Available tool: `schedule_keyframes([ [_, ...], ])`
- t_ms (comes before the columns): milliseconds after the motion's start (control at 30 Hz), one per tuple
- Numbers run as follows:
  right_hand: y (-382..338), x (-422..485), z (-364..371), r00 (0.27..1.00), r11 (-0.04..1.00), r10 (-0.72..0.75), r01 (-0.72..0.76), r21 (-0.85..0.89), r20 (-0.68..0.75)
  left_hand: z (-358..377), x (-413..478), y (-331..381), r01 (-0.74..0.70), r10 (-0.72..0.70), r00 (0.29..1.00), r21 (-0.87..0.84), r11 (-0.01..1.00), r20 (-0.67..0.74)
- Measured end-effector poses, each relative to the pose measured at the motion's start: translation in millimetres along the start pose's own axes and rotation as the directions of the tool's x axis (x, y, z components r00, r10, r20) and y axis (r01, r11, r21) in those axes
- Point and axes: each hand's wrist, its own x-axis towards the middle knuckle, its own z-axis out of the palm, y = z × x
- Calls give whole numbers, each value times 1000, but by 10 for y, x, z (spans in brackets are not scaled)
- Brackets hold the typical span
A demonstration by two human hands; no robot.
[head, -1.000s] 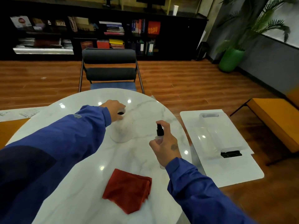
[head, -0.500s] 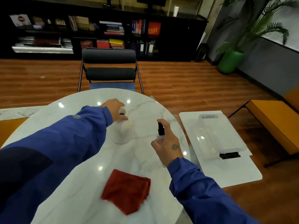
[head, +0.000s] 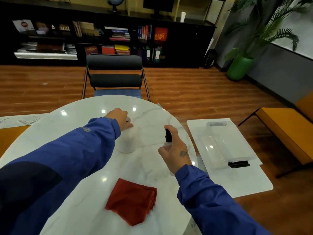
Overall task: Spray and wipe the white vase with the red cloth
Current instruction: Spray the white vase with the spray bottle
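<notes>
A white vase [head: 129, 141] stands upright near the middle of the round marble table [head: 71, 116]. My left hand [head: 120, 117] grips its rim from above and hides the opening. To the right, my right hand [head: 174, 153] holds a small clear spray bottle with a black nozzle [head: 168, 135], the index finger lying over the top of the nozzle, which faces the vase. The folded red cloth [head: 133, 200] lies flat on the table near the front edge, below and between both hands, touched by neither.
A black chair with a blue seat [head: 115, 77] stands behind the table. At the right is a low white side table [head: 245, 182] carrying a clear plastic box [head: 225, 146] with a black clip. An orange bench [head: 284, 133] sits further right.
My right hand has edged slightly up and toward the vase with the spray bottle. My left hand stays on the vase rim; the cloth has not moved.
</notes>
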Motion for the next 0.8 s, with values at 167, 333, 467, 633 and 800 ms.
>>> schedule_keyframes([
  [167,-12,-7,-1,1000,1000,-2,2,-21,5,3,-78,-60,-102,101,995,-46,994,-11],
  [333,-10,-15,10,999,1000,18,-18,-21,30,-43,-103,-64,-108,108,994,-5,994,11],
  [467,11,-19,19,999,999,27,-26,-32,29,-1,-71,-1,-35,35,999,-18,999,-3],
  [633,38,-25,41,999,999,28,-27,-41,25,40,-68,-22,-71,67,997,-87,994,-42],
  [800,43,-18,35,999,999,18,-16,-36,34,10,-72,-48,-117,117,993,-73,991,-1],
])
